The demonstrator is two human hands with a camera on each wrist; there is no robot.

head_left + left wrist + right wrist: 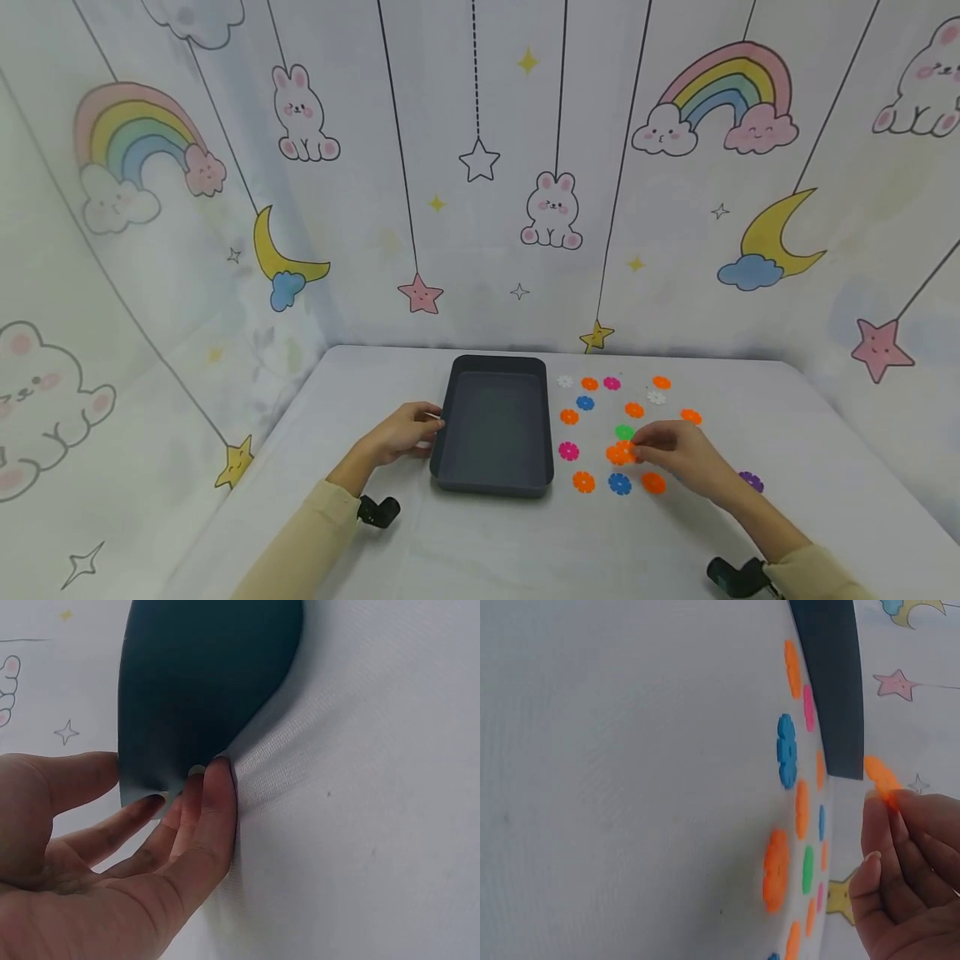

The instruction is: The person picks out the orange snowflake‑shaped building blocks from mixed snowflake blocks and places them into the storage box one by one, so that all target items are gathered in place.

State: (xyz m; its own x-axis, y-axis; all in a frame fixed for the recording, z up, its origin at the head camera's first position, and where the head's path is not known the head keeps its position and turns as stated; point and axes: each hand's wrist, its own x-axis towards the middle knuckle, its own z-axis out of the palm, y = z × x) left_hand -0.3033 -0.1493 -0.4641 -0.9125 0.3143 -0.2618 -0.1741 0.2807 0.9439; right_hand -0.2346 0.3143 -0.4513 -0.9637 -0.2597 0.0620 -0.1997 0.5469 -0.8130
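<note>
My left hand (405,431) holds the left side of a dark grey rectangular tray (442,450). In the left wrist view, the thumb meets the rim and the fingertips press the tray's outer wall (206,675). Right of the tray, my right hand (678,454) pinches an orange flower-shaped disc (883,780) between thumb and fingers, raised over the table. Close beneath that hand lie another orange disc (617,455), a green disc (624,432) and a blue disc (619,483). The tray's inside floor (495,433) shows bare.
Several more flower-shaped discs lie scattered on the white tablecloth (337,550), among them a pink disc (568,451), a white disc (656,397) and a purple disc (751,481). A white curtain (480,250) printed with rainbows, moons and rabbits hangs behind the table.
</note>
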